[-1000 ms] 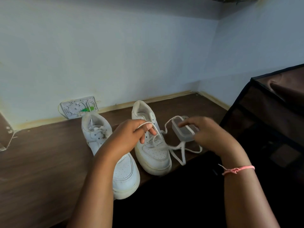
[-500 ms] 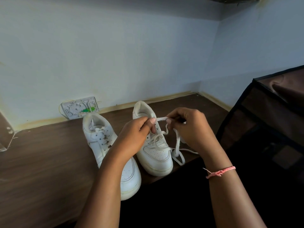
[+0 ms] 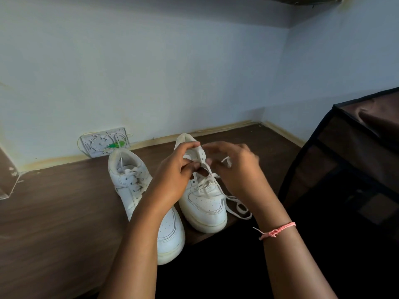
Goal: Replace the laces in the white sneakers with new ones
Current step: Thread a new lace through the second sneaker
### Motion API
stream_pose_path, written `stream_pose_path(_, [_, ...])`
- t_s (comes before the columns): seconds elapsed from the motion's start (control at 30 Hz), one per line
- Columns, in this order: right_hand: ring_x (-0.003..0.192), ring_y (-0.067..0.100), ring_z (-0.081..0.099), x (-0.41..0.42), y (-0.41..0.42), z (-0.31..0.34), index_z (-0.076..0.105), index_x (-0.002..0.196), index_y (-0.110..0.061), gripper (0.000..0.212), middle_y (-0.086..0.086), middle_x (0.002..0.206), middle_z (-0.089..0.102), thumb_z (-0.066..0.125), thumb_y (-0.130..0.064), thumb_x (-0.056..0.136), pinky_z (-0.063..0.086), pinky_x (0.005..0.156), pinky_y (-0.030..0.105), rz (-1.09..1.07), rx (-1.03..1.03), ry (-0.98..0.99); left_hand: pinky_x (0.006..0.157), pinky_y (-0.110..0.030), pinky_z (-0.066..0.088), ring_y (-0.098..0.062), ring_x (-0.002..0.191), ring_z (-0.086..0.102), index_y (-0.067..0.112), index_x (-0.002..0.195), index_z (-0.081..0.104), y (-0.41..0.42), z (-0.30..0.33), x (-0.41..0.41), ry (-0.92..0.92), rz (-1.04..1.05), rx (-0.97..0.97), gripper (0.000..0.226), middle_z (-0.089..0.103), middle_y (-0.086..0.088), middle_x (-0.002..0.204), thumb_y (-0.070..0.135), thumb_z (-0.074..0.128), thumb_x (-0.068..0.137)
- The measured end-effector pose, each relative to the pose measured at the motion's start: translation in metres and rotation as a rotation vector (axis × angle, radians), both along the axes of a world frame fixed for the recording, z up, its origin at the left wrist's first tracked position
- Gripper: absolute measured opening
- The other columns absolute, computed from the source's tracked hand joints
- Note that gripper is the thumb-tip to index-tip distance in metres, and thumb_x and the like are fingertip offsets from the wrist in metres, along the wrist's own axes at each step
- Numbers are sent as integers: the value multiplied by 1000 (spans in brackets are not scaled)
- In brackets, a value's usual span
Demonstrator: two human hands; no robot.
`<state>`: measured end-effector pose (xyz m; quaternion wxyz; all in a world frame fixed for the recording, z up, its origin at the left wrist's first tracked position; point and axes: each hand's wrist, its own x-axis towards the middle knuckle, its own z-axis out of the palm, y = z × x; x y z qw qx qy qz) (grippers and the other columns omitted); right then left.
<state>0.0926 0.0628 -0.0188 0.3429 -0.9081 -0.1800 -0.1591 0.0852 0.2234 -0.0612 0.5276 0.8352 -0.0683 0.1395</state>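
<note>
A: While both hands work over it, where does the right white leather sneaker (image 3: 203,203) stand?

B: On the dark brown wooden shelf (image 3: 54,212), toe close to the front edge, heel toward the pale blue wall (image 3: 151,72). The left white leather sneaker (image 3: 138,190) stands just beside it, its toe reaching right to the front edge, and it is laced up.

A: What does the left hand (image 3: 174,178) have?

B: Its fingers are curled in over the upper eyelets of the right sneaker, and they pinch a strand of the flat white shoelace (image 3: 216,186) where it crosses the tongue. The thumb lies along the collar near the heel.

A: And the right hand (image 3: 235,169)?

B: It hovers over the right side of the same sneaker with its fingers bent and partly spread. A bit of white lace shows at the fingers, but the hand is blurred, so I cannot tell whether it grips the lace or only touches it. A thin pink thread bracelet (image 3: 277,230) sits on that wrist.

A: How does the rest of the lace lie?

B: Loose. It crosses the lower eyelets slackly, then trails off the right side of the sneaker and loops on the shelf near the front edge.

A: Anything else there?

B: A white plastic wall plate with a green mark (image 3: 105,142) leans where the shelf's back edge meets the wall, behind the left sneaker. A dark brown fabric cabinet with black edging (image 3: 345,169) stands at the right end.
</note>
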Motion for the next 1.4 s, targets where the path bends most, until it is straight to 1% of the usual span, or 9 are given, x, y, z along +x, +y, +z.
stream_pose_path(0.1, [110,9,51,-2,6,-4,71,105,-36,17,-32,81,57,67,-30,90,33,104,44,96,55,-6,82,-27,51,-7,81,68,43,129,53,-1,0,1,-34,5,-59,42,74,1,86,15,57,98])
stream_pose_path(0.23, [105,6,47,4,3,-8,72,96,-35,10,-33,74,54,69,-31,88,28,98,37,91,12,-48,81,-40,55,-20,77,68,42,124,58,2,-2,4,-72,-18,-111,33,73,-4,87,25,61,96])
stream_pose_path(0.3, [100,4,44,6,1,-9,73,92,-33,6,-31,71,53,71,-32,86,25,93,34,74,21,-74,80,-39,56,-18,75,68,39,123,60,1,-1,4,-80,-33,-134,31,73,-2,87,26,61,95])
stream_pose_path(0.47, [100,10,45,12,1,-18,70,87,-32,4,-20,83,63,71,-35,85,21,88,33,-7,-70,-184,73,-20,51,-7,77,67,38,120,63,0,-2,3,-47,70,-36,25,72,6,90,36,58,95])
stream_pose_path(0.6, [107,20,40,19,4,-36,73,78,-25,8,-8,98,59,76,-32,75,25,90,38,-116,-308,-248,85,-33,51,-7,89,62,36,111,66,14,-13,4,4,219,256,28,59,11,112,20,70,88])
stream_pose_path(0.7, [107,26,40,18,17,-50,74,74,-24,8,-2,101,57,78,-29,71,31,92,46,-118,-418,-223,83,-26,49,-3,86,55,39,107,62,13,-19,4,92,156,288,41,44,13,115,8,74,83])
stream_pose_path(0.83, [99,25,37,19,31,-63,75,84,-25,7,-1,98,54,74,-26,77,33,86,44,-186,-469,-219,84,-29,53,-8,90,56,37,118,62,8,-28,7,95,124,344,51,39,10,121,1,71,83])
stream_pose_path(1.07, [119,22,30,31,21,-61,71,103,-38,14,-9,105,43,63,-39,91,23,96,39,-82,-188,251,81,-29,55,-6,84,59,40,111,60,9,-37,11,87,133,300,52,42,11,113,0,73,81])
stream_pose_path(1.4, [130,27,27,34,29,-58,70,106,-36,17,-2,128,47,60,-32,93,25,104,43,-147,-172,374,80,-29,55,-4,82,59,42,107,59,9,-38,10,73,140,277,50,44,10,110,2,73,82])
